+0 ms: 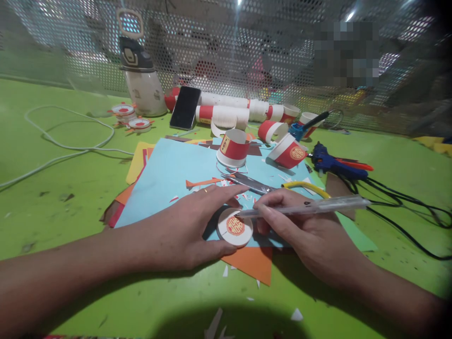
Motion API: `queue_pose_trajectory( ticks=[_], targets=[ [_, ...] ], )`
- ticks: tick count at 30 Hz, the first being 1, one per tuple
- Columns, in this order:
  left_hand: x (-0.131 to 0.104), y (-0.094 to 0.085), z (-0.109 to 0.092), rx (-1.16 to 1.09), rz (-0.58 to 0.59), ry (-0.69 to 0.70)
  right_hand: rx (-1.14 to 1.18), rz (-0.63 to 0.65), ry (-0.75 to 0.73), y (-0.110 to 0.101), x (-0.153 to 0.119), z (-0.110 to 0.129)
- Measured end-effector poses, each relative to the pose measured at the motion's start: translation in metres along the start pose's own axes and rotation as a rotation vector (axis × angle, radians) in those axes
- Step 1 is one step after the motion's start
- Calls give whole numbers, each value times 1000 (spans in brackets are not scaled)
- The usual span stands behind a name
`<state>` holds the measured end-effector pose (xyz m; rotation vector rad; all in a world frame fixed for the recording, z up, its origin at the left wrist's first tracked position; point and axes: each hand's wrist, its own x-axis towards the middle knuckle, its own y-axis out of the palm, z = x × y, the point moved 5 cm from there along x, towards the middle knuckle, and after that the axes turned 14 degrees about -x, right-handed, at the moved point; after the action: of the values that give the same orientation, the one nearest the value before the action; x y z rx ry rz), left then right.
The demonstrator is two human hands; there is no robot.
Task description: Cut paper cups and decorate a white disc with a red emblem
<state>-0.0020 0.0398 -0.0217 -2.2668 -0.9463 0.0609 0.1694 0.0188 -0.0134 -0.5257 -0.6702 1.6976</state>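
Note:
A small round white paper disc, like a cup bottom, carries a red and gold printed emblem. My left hand grips its edge between thumb and fingers. In my right hand is a clear-barrelled pen, its tip touching or just above the disc near the emblem. Both hands are over a light blue paper sheet. Scissors lie just beyond my hands, partly hidden by my fingers. Behind them stands a cut-down red and white paper cup, and another cut cup is tilted to its right.
A blue glue gun with black cables lies at right. At the back are a phone, a bottle and stacked paper cups. A pale cable curves at left. Orange paper and scraps lie in front. Perforated metal rises behind the table.

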Motion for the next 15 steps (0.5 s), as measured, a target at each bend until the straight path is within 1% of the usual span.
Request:
queue_pose_trajectory(
  ticks=[8,15],
  targets=[
    [1,-2,-3,12,7,-3,-143,-36,-20,-4,0,0],
    [1,-1,-4,71,10,-14,-135,-25,10,-3,-2,1]
  ],
)
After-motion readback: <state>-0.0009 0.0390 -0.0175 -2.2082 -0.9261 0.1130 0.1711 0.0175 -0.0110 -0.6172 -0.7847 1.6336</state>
